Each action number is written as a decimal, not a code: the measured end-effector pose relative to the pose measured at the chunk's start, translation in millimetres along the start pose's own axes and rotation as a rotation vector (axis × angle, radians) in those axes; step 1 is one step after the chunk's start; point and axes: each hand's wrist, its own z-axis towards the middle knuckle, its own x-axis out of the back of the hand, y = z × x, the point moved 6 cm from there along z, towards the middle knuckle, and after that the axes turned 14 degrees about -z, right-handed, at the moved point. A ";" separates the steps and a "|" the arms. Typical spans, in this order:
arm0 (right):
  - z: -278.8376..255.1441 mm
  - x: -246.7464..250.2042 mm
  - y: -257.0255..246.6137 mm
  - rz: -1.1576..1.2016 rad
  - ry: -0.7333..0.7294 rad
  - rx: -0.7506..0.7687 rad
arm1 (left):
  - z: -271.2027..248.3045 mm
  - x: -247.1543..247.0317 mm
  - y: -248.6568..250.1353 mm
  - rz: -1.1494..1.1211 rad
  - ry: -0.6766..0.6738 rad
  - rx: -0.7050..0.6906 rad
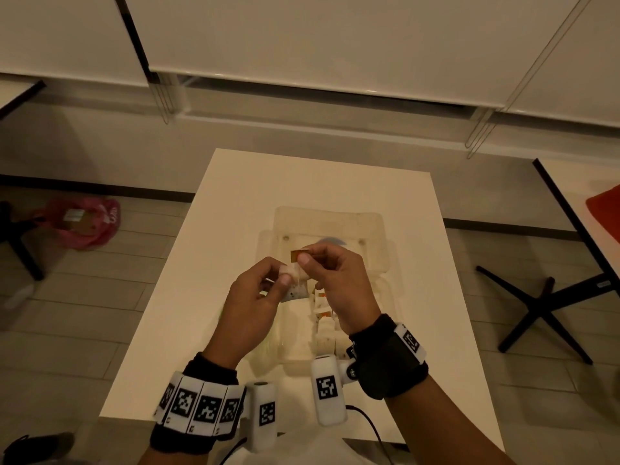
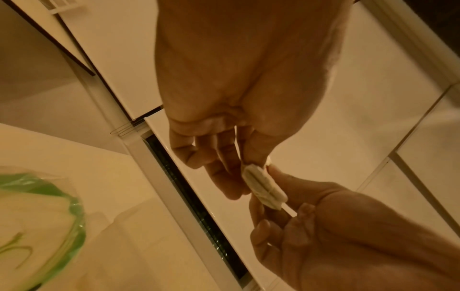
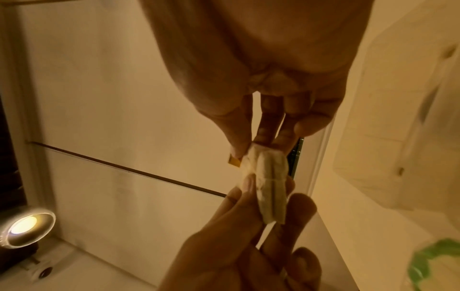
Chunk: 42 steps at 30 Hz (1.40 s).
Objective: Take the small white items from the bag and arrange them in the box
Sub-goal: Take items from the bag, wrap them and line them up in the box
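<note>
- While both hands hang above the clear plastic box [image 1: 379, 226] with its hinged lid laid open on the white rectangular table [image 1: 235, 196], a small white paper sachet [image 1: 293, 275] is held in the air between them, over the box's near half.
- The left hand [image 1: 250, 308] pinches the sachet between thumb and fingertips; the left wrist view shows the sachet edge-on [image 2: 263, 186], a thin thread trailing from its lower end.
- The right hand [image 1: 335, 280] pinches a small orange-yellow paper tag [image 1: 299, 255] between thumb and forefinger (the tag sits just above the sachet, over the box's middle), and its other fingers touch the sachet's upper end [image 3: 267, 177].
- Inside the box, along its right side and partly hidden under the right hand, stands a row of small white sachets with orange tags [image 1: 323, 317], packed close together; how many there are cannot be told.
- The left part of the box floor is bare plastic, and the far lid half shows a faint bluish patch through it.
- Beside the box, the wrist views catch a clear plastic bag with green printing [image 2: 37, 216], lying on the table with pale contents inside that are too blurred to identify.
</note>
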 end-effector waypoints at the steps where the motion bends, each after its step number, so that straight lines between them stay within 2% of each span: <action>1: -0.5 -0.7 1.0 0.002 0.017 -0.006 | -0.4 -0.4 1.3 -0.029 0.006 0.010; 9: -3.2 -2.5 8.1 0.005 0.075 -0.060 | -3.0 0.1 4.0 -0.001 0.079 -0.038; 12: -4.6 -1.8 4.8 -0.107 0.083 0.015 | -2.9 0.7 5.3 -0.003 0.081 -0.048; 18: -14.3 -1.6 -3.5 -0.335 -0.055 0.128 | -2.1 1.5 8.0 -0.025 0.092 -0.041; 24: -8.1 3.0 -11.2 -0.590 -0.040 0.260 | -1.8 3.8 9.5 0.039 0.080 -0.067; 28: -3.3 0.8 -14.7 -0.723 -0.105 0.316 | -1.1 7.0 10.8 -0.017 0.117 -0.043; 31: -1.5 3.0 -19.0 -0.693 -0.074 0.318 | -1.9 6.8 9.0 -0.145 0.122 0.055; 34: -1.9 5.3 -21.3 -0.575 -0.038 0.271 | -3.6 1.5 3.7 -0.234 0.049 0.182; 42: 5.3 4.7 -9.5 -0.388 -0.082 0.132 | -1.6 -2.8 6.7 -0.219 -0.050 0.169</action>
